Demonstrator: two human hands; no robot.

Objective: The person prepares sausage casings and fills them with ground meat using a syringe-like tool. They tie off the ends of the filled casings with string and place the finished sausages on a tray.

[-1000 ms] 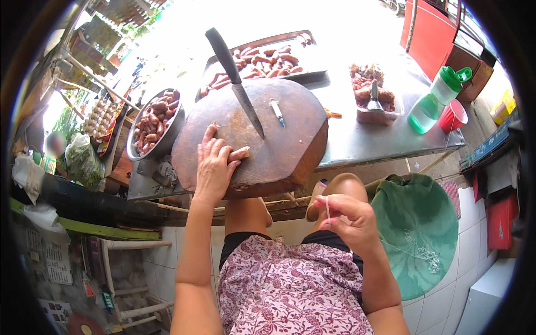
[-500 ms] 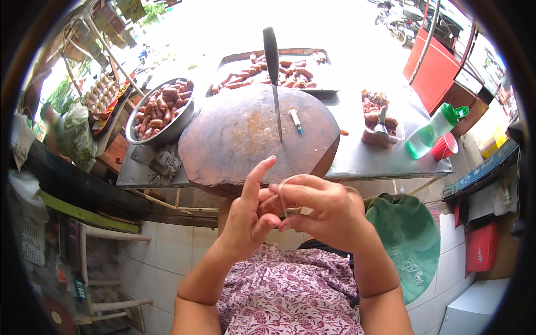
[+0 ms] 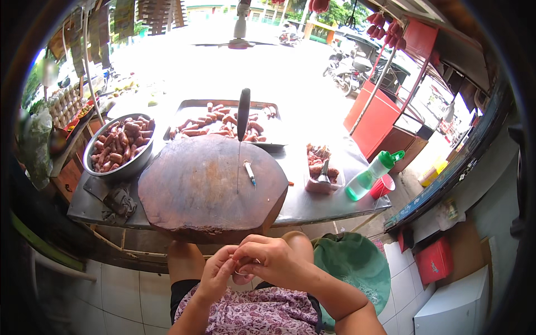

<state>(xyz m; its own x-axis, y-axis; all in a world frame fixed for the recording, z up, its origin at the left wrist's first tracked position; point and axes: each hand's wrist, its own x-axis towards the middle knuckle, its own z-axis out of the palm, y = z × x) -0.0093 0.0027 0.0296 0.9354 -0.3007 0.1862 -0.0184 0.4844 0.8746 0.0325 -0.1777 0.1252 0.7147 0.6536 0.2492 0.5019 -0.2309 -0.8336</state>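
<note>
My left hand (image 3: 216,274) and my right hand (image 3: 269,255) meet above my lap, in front of the chopping block. The fingers of both are closed in a pinch. A thin pale strand (image 3: 242,273) curves between them, partly hidden by the fingers; I cannot tell whether it is string or casing. The round wooden chopping block (image 3: 195,178) stands beyond my hands on the metal table. A knife (image 3: 243,114) with a dark handle stands upright in the block. To its right lies a small syringe (image 3: 249,172) with a blue tip.
Sausages fill a metal basin (image 3: 89,159) at left and lie on a tray (image 3: 181,106) behind. At right stand a tub of meat (image 3: 315,187), a green-capped bottle (image 3: 363,181) and a red cup (image 3: 383,186). A dark cloth (image 3: 120,204) lies at left; green fabric (image 3: 357,268) hangs beside my right leg.
The head view has tilted up and turned right, so the table sits lower and further left. My left index finger, raised before, is now bent in, and the hands are closer together.
</note>
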